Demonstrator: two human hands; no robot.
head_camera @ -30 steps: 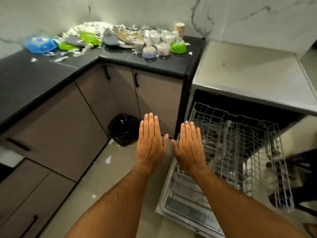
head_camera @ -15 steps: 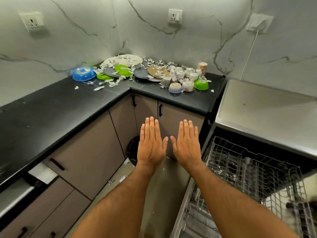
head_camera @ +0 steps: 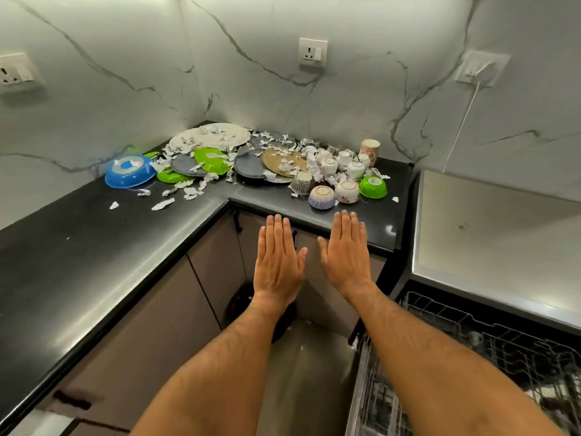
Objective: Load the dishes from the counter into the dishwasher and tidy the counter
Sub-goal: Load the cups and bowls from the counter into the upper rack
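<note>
Two bare hands, left hand [head_camera: 278, 265] and right hand [head_camera: 345, 258], are held flat, palms down, fingers extended and pressed together, holding nothing. The wire dishwasher rack [head_camera: 490, 350] is pulled out at lower right. Beyond, the black L-shaped counter [head_camera: 94, 247] carries the dishes in its far corner: overturned blue plastic bowl [head_camera: 130, 171], green plastic bowl [head_camera: 373, 187], brass-coloured round plate [head_camera: 284, 162], scattered white paper scraps [head_camera: 191, 191].

Single head-worn, wide-angle view, looking forward and down.
It faces the counter [head_camera: 125, 247] corner, with both forearms near the lens and the dishwasher rack [head_camera: 503, 350] at lower right.
</note>
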